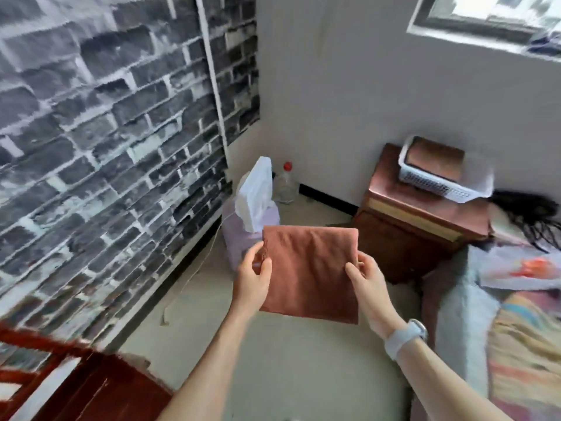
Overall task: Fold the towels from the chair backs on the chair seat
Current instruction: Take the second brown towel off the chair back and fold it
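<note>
Both hands are on the folded rust-brown towel (309, 271), held up in the air over the floor: my left hand (253, 279) pinches its left edge, my right hand (365, 284) grips the right edge. Red chair (76, 381) sits well below-left of the towel.

towel (309, 268): rust-brown cloth, matt, fine ribbed weave along its left edge, soft creases
basket (437, 180): white plastic, perforated mesh walls, on the cabinet's top
folded towel in basket (434, 158): same brown matt cloth
cabinet (416, 226): reddish-brown wood, glossy varnished top
chair (91, 387): red-brown wood, smooth lacquer, pale scratches on the seat
bottle (285, 183): clear plastic, red cap
wall panel (106, 132): printed grey brick pattern, matt
floor (288, 360): pale, smooth, dull
watch strap (400, 338): pale grey, smooth, matt
bedding (516, 344): patterned cloth, soft
</note>
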